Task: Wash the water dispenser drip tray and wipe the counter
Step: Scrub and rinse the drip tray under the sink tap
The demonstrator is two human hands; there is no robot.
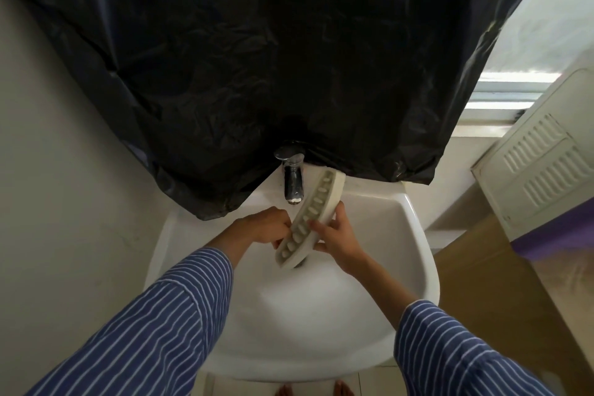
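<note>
White basin [414, 254] under black plastic sheet [257, 58], beside pale walls [64, 186]

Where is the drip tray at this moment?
In the head view, the drip tray is held tilted over the white sink, between the left hand and the right hand, just right of the faucet.

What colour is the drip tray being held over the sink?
Off-white, with slotted openings, the drip tray shows best in the head view.
</note>
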